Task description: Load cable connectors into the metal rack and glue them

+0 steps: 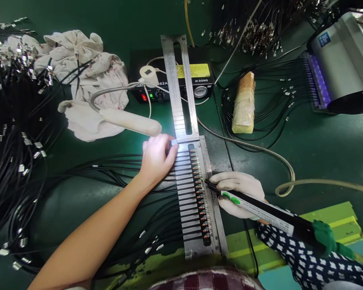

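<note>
A slotted metal fixture (185, 232) lies in front of me, with a row of black cables (189, 219) across it. Their small connector ends, with orange-red wires, line the slot. My left hand (155, 159), bare, pinches the fixture's upper left edge, its fingertips partly lost in glare. In a white glove, my right hand (240, 189) wraps round a black pen-shaped dispenser (260, 211) with a white label and green tape at its rear. The dispenser's dark tip points at the connector row, about midway along; whether it touches cannot be made out.
A lit white lamp (133, 122) on a flexible neck hangs above my left hand. Behind are a black controller box (204, 79) and a slotted metal piece (173, 76). Cable bundles (15, 161) and cloth (84, 72) lie left; a wrapped block (244, 106) and a purple-lit UV lamp (347, 60) stand right.
</note>
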`<act>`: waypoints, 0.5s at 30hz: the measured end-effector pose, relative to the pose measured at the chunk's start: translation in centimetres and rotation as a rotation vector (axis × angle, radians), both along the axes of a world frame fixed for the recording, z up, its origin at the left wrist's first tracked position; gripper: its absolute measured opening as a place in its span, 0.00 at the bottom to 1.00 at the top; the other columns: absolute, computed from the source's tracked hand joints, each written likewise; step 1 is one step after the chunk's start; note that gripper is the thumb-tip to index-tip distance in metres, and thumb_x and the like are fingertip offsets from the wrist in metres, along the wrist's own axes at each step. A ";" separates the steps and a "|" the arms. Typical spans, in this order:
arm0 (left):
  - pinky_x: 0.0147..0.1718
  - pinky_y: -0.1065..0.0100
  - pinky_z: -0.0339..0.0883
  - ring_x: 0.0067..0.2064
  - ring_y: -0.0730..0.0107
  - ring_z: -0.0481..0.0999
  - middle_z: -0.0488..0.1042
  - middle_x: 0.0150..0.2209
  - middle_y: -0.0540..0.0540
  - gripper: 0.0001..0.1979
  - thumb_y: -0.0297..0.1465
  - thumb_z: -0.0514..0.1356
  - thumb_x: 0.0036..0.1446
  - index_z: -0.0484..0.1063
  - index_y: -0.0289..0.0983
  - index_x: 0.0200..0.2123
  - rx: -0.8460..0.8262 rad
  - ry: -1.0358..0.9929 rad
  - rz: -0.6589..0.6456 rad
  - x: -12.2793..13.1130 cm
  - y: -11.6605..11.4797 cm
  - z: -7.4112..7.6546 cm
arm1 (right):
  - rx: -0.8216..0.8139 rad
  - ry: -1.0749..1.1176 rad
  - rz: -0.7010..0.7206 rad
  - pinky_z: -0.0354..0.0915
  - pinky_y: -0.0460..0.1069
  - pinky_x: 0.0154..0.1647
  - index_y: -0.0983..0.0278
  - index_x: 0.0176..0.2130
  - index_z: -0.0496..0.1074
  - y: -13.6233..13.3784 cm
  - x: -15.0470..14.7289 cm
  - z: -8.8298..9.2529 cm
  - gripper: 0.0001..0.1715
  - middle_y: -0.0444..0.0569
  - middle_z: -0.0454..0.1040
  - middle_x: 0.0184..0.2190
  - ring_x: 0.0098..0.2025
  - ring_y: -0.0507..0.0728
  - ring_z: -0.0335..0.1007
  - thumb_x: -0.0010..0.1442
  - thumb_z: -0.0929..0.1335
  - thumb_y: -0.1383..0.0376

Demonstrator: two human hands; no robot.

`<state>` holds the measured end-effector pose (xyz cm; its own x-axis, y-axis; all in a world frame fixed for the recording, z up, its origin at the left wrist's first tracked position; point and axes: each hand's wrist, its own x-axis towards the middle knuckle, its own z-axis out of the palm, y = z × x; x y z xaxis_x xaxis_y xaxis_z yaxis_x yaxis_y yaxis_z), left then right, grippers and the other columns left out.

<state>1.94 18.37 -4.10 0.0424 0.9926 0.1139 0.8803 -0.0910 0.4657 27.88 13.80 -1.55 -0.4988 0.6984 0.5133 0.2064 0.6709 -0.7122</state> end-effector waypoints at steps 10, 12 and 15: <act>0.36 0.62 0.55 0.37 0.61 0.68 0.70 0.31 0.49 0.08 0.36 0.55 0.63 0.69 0.40 0.40 -0.010 0.013 0.001 0.0 0.0 0.1 | -0.008 0.036 -0.013 0.77 0.48 0.42 0.62 0.41 0.73 -0.1 -0.1 0.1 0.10 0.51 0.80 0.34 0.40 0.58 0.80 0.56 0.71 0.68; 0.36 0.62 0.55 0.37 0.61 0.68 0.70 0.31 0.48 0.08 0.37 0.55 0.63 0.69 0.40 0.40 -0.015 0.013 0.002 -0.1 0.0 0.0 | -0.008 0.040 -0.015 0.77 0.48 0.42 0.62 0.41 0.73 -0.1 -0.1 0.1 0.10 0.51 0.81 0.35 0.40 0.58 0.80 0.56 0.71 0.68; 0.37 0.62 0.55 0.37 0.61 0.69 0.71 0.31 0.48 0.08 0.37 0.55 0.62 0.69 0.40 0.40 -0.016 0.008 0.002 -0.1 0.1 -0.1 | -0.013 0.036 -0.012 0.77 0.49 0.42 0.62 0.41 0.73 -0.1 -0.1 0.1 0.09 0.51 0.81 0.36 0.41 0.58 0.80 0.56 0.71 0.68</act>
